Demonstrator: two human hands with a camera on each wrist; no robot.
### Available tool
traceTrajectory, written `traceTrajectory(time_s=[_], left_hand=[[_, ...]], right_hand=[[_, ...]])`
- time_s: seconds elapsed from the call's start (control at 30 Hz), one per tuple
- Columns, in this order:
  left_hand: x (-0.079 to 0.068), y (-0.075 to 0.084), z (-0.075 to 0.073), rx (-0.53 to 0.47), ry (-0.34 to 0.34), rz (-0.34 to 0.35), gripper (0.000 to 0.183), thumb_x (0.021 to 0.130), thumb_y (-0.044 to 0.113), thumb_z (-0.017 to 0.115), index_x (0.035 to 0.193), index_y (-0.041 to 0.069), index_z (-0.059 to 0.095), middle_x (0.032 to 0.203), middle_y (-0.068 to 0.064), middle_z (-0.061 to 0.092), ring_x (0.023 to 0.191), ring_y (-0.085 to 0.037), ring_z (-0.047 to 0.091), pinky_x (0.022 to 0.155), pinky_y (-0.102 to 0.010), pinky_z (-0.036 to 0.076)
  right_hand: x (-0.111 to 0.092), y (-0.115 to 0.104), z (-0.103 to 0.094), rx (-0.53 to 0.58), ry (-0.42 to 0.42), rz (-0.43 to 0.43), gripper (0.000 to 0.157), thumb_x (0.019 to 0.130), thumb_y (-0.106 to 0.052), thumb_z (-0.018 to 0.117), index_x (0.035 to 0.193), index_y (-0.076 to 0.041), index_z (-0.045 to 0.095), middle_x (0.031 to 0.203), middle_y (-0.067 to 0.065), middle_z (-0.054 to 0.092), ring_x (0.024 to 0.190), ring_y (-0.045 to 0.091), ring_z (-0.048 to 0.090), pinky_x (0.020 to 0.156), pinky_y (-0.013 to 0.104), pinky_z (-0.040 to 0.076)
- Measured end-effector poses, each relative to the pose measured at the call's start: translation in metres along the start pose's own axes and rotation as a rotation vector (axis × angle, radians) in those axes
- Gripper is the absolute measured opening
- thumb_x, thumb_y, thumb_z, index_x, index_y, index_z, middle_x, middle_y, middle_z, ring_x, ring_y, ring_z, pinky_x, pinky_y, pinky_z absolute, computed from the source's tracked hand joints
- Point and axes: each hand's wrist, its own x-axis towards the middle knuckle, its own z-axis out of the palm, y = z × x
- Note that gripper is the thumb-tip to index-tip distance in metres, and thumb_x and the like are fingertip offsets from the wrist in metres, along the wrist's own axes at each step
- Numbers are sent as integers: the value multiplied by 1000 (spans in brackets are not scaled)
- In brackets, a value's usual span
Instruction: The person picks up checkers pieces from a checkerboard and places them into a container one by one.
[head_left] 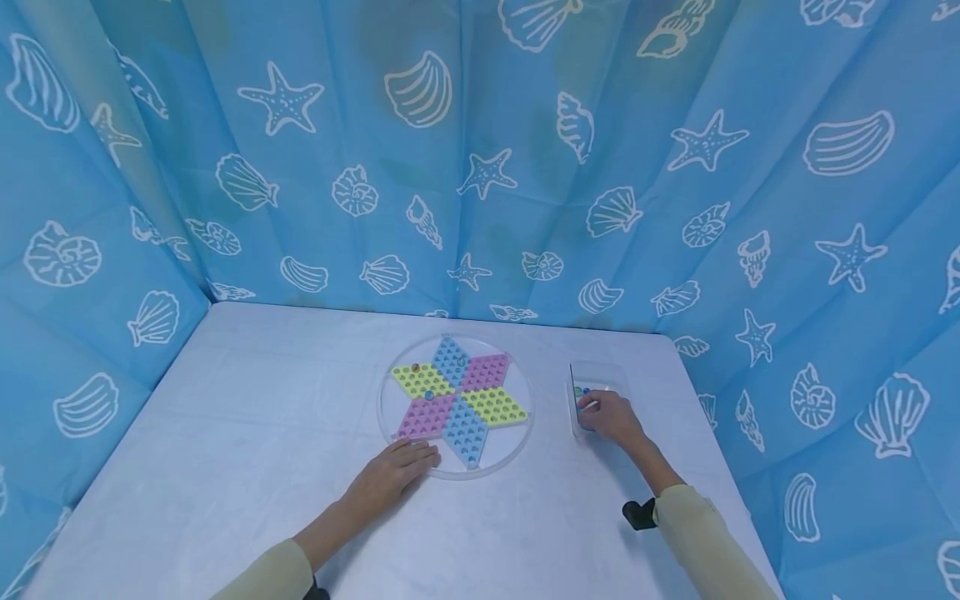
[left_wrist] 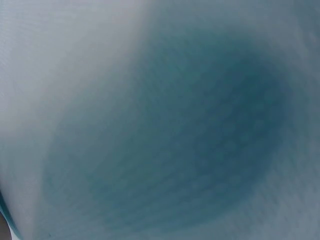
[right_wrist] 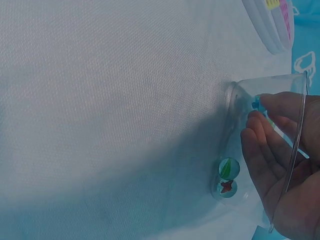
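My right hand reaches into a clear plastic box right of the board. In the right wrist view, its thumb and forefinger pinch a blue marble. A green-swirled marble and a red-swirled marble lie below the fingers in the box. My left hand lies palm down, fingers extended, at the near left rim of a round Chinese checkers board. A reddish marble, a blue marble and a greenish marble sit in its holes. The left wrist view is a blur of cloth.
A white cloth covers the table. Blue curtains printed with shells and starfish hang behind it and at both sides. The box walls stand up around my right fingers.
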Motion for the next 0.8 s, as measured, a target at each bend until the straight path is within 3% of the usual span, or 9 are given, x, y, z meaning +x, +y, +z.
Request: traceTrajectory(time_s=[0.4, 0.67, 0.8], left_hand=[[-1, -1, 3, 27, -32, -13, 30, 87, 7, 72, 117, 6, 71, 122, -9, 69, 116, -26, 63, 106, -47, 47], [-2, -2, 4, 23, -26, -15, 30, 87, 8, 72, 117, 6, 70, 123, -9, 69, 116, -26, 63, 106, -48, 47], [-2, -2, 4, 13, -19, -14, 30, 87, 7, 72, 117, 6, 71, 122, -10, 69, 116, -27, 64, 106, -48, 47]], right_hand=[[-2, -6, -9, -6, 12, -42, 16, 91, -12, 68, 103, -2, 70, 96, 14, 69, 84, 28, 65, 68, 38, 58], [0, -14, -19, 0, 62, -91, 18, 95, -15, 66, 108, -3, 69, 102, 15, 71, 94, 31, 66, 82, 47, 58], [1, -19, -24, 23, 85, -123, 18, 94, -14, 67, 109, -4, 69, 99, 12, 72, 94, 30, 67, 82, 47, 58]])
